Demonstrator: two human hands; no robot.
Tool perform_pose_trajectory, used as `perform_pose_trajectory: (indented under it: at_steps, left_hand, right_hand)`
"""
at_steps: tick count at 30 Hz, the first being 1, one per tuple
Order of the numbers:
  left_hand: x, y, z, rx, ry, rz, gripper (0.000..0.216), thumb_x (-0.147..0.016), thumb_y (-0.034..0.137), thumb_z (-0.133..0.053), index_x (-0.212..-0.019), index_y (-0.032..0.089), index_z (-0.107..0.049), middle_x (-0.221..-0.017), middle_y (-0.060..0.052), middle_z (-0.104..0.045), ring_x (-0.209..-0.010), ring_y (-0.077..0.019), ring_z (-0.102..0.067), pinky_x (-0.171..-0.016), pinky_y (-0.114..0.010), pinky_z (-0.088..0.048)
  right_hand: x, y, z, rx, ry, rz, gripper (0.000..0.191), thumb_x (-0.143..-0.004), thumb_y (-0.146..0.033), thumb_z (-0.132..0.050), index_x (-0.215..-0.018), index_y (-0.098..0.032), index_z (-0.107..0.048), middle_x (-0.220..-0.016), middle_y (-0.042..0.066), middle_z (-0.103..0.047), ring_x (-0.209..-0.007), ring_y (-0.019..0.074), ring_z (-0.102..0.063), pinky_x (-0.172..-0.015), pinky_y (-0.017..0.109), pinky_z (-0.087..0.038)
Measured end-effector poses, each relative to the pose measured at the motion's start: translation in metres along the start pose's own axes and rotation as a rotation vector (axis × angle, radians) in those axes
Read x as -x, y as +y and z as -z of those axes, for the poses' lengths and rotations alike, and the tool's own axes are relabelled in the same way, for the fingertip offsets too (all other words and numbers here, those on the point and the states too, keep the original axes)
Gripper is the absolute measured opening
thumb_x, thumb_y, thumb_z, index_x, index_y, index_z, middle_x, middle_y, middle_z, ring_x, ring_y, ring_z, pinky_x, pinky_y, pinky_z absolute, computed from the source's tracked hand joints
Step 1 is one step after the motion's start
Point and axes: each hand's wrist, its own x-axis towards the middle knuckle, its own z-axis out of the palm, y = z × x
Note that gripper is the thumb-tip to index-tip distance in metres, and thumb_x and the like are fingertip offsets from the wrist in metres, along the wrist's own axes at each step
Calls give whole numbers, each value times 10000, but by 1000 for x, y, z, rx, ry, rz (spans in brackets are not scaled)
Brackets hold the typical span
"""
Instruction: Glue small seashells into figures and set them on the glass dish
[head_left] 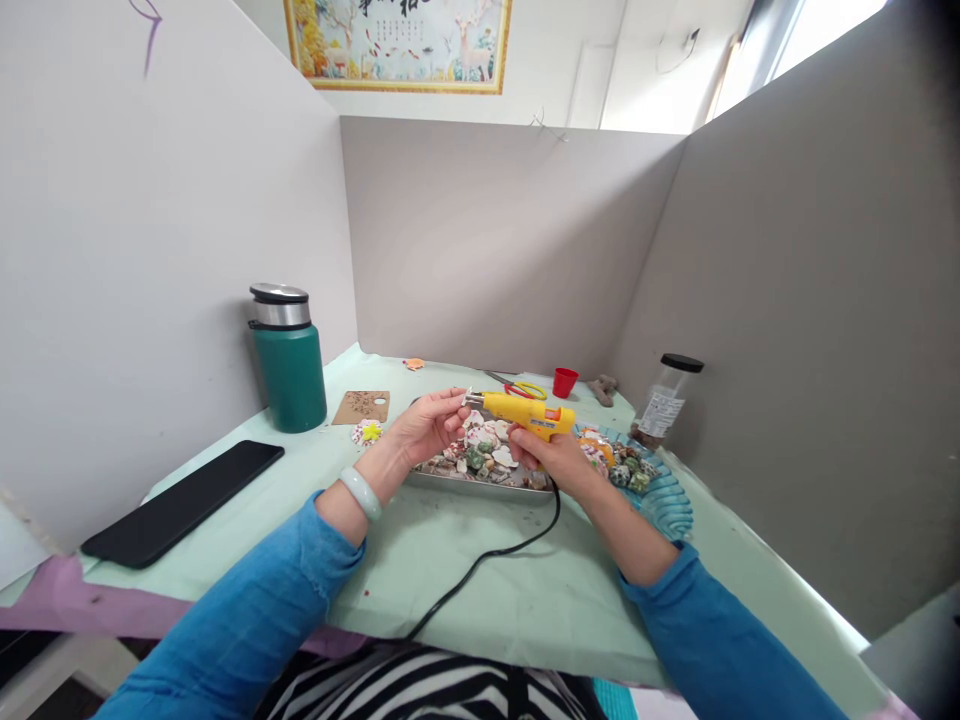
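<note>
My right hand point(559, 462) is wrapped round the handle of a yellow hot glue gun point(517, 409), its nozzle aimed left. Between the fingertips of my left hand point(424, 430) is a small white piece point(469, 394), perhaps a shell; the nozzle tip is right at it, and I cannot tell whether they touch. Below both hands lies a metal tray point(480, 487) filled with shells point(504, 457) and small stones point(474, 458). A black cord point(487, 556) runs from the gun toward the table's front edge.
On the left are a green bottle point(291, 375), a black phone-like slab point(184, 500), a brown card point(360, 406) and a flower piece point(367, 432). Scissors point(525, 390) and a red cup point(565, 382) stand behind. Right: a blue plate point(675, 510) with painted stones, a jar point(664, 400).
</note>
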Motion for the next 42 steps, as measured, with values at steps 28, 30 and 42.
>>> perform_pose_trajectory:
  at_steps: [28, 30, 42]
  left_hand:
    - [-6, 7, 7, 61, 266, -62, 40, -782, 68, -609, -805, 97, -595, -613, -1, -608, -421, -23, -506, -516, -146, -515]
    - [-6, 7, 7, 58, 255, -64, 47, -776, 68, -617, -805, 97, -594, -614, 1, -607, -420, -22, -502, -518, -148, -515]
    - [-2, 8, 3, 29, 169, -82, 54, -773, 89, -633, -789, 97, -582, -594, 14, -579, -426, -24, -490, -516, -162, -505]
  right_hand:
    - [-19, 3, 3, 1099, 18, -85, 407, -828, -499, -511, -1089, -191, -561, -909, 91, -661, -800, 242, -610, -655, 307, -416]
    - [-20, 2, -3, 1264, -76, -123, 384, -846, -462, -490, -1091, -175, -563, -980, 122, -639, -857, 259, -608, -684, 321, -416]
    - [-34, -44, -43, 1411, -317, 224, 322, -848, -437, -522, -927, -188, -711, -999, 120, -646, -1024, 279, -504, -836, 361, -368]
